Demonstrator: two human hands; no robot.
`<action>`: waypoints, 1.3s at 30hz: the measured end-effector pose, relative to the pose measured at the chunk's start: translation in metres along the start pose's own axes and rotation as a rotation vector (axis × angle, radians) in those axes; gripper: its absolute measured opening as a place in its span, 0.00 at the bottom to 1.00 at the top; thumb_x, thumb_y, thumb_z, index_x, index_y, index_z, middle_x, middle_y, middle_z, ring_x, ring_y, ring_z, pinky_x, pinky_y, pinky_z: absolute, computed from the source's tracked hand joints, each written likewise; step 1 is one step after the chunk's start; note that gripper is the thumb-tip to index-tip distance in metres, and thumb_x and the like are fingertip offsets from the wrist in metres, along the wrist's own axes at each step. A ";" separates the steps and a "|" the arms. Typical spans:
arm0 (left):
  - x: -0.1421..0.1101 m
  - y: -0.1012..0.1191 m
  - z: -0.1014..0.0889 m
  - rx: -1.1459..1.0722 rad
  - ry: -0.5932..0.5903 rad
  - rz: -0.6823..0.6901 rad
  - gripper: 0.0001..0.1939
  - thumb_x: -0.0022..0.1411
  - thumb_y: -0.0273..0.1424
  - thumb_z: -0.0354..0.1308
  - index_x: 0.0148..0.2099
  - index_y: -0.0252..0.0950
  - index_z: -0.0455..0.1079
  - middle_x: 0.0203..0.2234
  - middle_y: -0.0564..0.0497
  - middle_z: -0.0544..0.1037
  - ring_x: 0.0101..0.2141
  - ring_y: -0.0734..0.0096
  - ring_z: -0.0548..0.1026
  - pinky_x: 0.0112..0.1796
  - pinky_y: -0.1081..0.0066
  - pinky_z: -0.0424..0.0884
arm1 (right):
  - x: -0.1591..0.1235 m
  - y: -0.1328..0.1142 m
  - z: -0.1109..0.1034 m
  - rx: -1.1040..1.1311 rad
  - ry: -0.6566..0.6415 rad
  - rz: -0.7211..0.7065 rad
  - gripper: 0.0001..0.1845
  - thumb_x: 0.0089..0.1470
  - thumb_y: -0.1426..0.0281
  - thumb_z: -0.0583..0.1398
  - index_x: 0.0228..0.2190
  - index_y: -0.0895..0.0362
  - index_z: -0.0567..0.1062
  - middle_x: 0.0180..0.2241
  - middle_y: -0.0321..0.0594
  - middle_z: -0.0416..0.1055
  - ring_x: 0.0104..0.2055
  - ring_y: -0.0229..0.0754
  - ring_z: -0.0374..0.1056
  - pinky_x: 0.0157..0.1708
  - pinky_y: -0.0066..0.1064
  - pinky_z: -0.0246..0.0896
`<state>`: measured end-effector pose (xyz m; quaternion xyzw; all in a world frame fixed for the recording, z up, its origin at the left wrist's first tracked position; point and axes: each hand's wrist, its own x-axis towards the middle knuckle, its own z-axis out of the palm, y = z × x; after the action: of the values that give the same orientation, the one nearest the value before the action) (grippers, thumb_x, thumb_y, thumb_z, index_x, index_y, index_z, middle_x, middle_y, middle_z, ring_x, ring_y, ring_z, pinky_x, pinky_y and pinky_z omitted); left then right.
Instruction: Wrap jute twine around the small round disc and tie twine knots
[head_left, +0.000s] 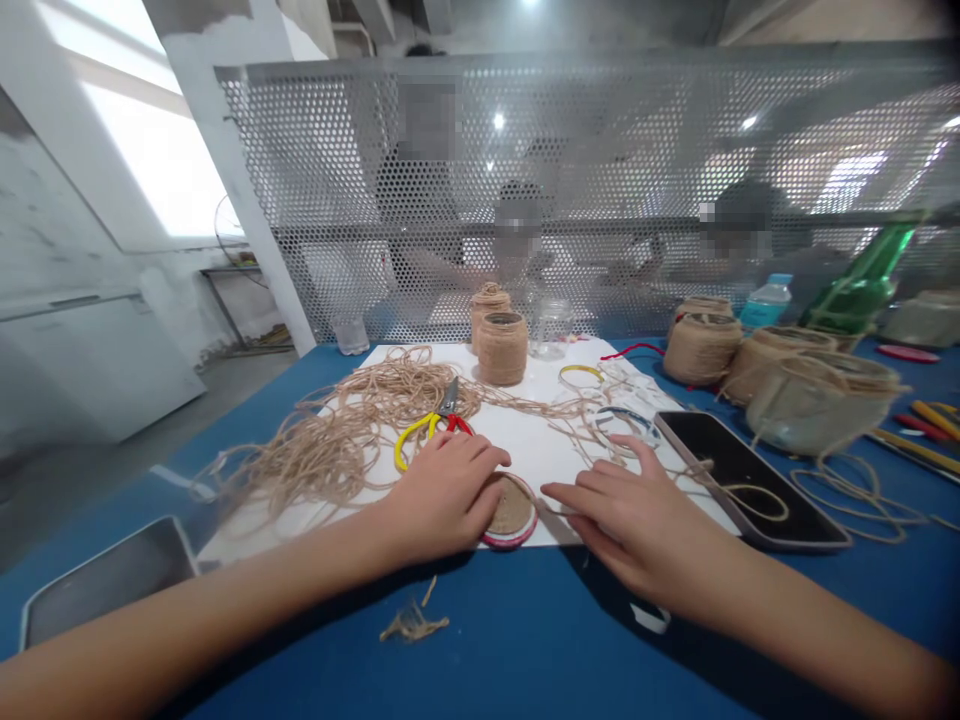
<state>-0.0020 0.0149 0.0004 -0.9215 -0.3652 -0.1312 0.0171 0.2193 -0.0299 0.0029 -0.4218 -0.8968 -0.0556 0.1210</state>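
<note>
A round disc [513, 508] with a pink-red rim and a coiled twine face lies at the near edge of the white sheet [502, 420]. My left hand [454, 490] is closed over its left side, fingers bent onto the rim. To the right, my right hand [637, 515] pinches a strand of twine [553, 509] that runs toward the disc. Just beyond my left hand lie scissors [442, 420] with yellow and red handles, blades pointing away. A loose heap of twine [330, 440] spreads out on the left.
Twine-wrapped jars [502, 350] stand at the back, with more jars [701, 350] and a green bottle [862, 270] at right. Phones [750, 480] [109, 580] lie on both sides. A perforated metal screen [600, 180] closes the far side; people sit behind it.
</note>
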 end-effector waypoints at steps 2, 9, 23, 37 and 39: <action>0.001 -0.004 0.003 -0.018 0.000 0.004 0.12 0.61 0.28 0.43 0.44 0.37 0.64 0.37 0.48 0.71 0.39 0.63 0.66 0.42 0.62 0.58 | 0.000 0.001 0.001 -0.020 0.011 -0.001 0.16 0.53 0.75 0.50 0.42 0.52 0.70 0.27 0.36 0.70 0.34 0.41 0.65 0.51 0.51 0.34; 0.001 -0.006 0.005 0.037 0.049 0.053 0.13 0.61 0.27 0.44 0.44 0.37 0.67 0.37 0.47 0.71 0.39 0.63 0.66 0.40 0.62 0.59 | 0.001 0.004 0.004 -0.042 0.065 0.051 0.15 0.53 0.77 0.49 0.40 0.54 0.71 0.26 0.37 0.70 0.34 0.41 0.65 0.51 0.49 0.34; 0.001 -0.010 0.012 0.067 0.039 0.130 0.14 0.61 0.27 0.44 0.44 0.37 0.69 0.34 0.47 0.70 0.36 0.65 0.65 0.39 0.64 0.60 | -0.001 -0.001 0.006 -0.007 0.054 0.025 0.13 0.53 0.75 0.50 0.36 0.53 0.71 0.26 0.35 0.69 0.33 0.40 0.64 0.51 0.48 0.34; 0.002 -0.007 0.010 0.019 -0.032 0.229 0.17 0.59 0.23 0.46 0.50 0.35 0.63 0.39 0.44 0.68 0.40 0.64 0.65 0.41 0.64 0.63 | -0.001 -0.009 0.000 0.086 -0.052 0.032 0.11 0.55 0.72 0.49 0.35 0.53 0.71 0.26 0.35 0.69 0.33 0.39 0.64 0.52 0.51 0.29; 0.002 -0.006 0.008 -0.003 -0.077 0.235 0.18 0.57 0.21 0.47 0.50 0.34 0.63 0.39 0.44 0.68 0.40 0.64 0.65 0.42 0.64 0.63 | -0.001 -0.009 0.001 0.084 -0.055 0.034 0.11 0.55 0.73 0.49 0.34 0.53 0.71 0.26 0.35 0.69 0.33 0.39 0.64 0.52 0.51 0.29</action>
<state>-0.0031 0.0215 -0.0074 -0.9623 -0.2549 -0.0932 0.0167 0.2132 -0.0359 0.0019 -0.4327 -0.8941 -0.0042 0.1150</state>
